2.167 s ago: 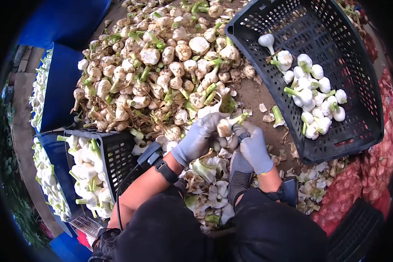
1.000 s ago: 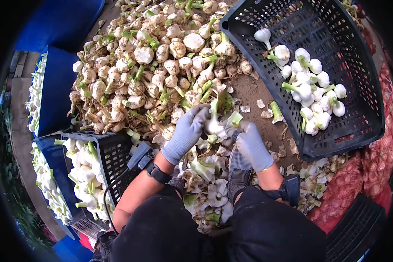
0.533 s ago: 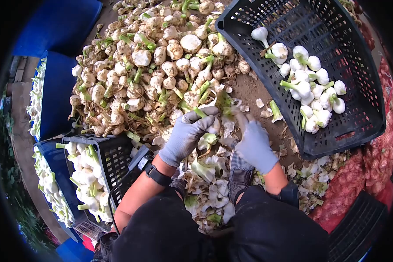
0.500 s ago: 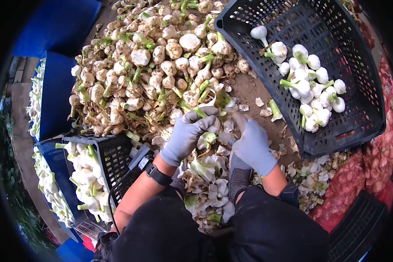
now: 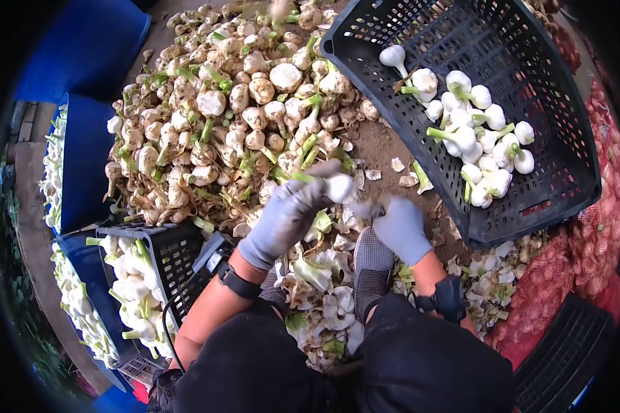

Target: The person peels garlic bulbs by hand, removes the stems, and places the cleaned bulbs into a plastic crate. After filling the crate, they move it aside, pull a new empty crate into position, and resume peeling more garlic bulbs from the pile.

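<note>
Gloved in grey, my left hand is closed around a garlic bulb. The bulb's white head sticks out to the right of the fingers, and its cut green stem shows on the left. My right hand, also gloved, is to the right and a little lower, apart from the bulb. Its fingers are curled together and smeared by motion, with a pale blur at their tips; I cannot tell what they hold. Under both hands, peeled garlic skins lie between my shoes.
A heap of unpeeled garlic spreads ahead. At right, a black crate holds several clean white bulbs. Another crate at left is full of garlic, beside blue-sided containers. Red net sacks lie at the right.
The bulb in my left hand now shows a clean white head, turned to the right. My right hand has drawn away from it, slightly down. The whole view has shifted slightly.
</note>
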Action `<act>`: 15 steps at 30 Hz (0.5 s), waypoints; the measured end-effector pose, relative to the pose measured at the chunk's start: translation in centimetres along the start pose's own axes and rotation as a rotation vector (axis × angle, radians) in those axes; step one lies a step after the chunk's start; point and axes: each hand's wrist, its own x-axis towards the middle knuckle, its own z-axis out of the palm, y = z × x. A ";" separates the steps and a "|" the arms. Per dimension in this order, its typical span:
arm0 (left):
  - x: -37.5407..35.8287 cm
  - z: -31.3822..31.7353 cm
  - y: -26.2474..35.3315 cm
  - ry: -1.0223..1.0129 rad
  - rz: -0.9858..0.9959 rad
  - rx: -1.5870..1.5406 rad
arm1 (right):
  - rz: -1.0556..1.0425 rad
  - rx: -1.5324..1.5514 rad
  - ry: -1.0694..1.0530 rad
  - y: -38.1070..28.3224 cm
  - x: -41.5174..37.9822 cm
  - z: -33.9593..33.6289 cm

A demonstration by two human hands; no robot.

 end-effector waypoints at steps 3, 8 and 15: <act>1.1 -1.4 3.0 0.065 0.259 1.056 | 0.074 -0.164 -0.239 -0.1 -2.1 0.6; 3.7 6.9 9.8 -0.089 0.234 0.364 | -0.059 0.089 -0.266 -3.4 -1.9 0.5; 2.4 -5.4 1.2 0.432 -0.036 0.790 | -0.634 -0.261 0.302 -4.8 6.6 4.5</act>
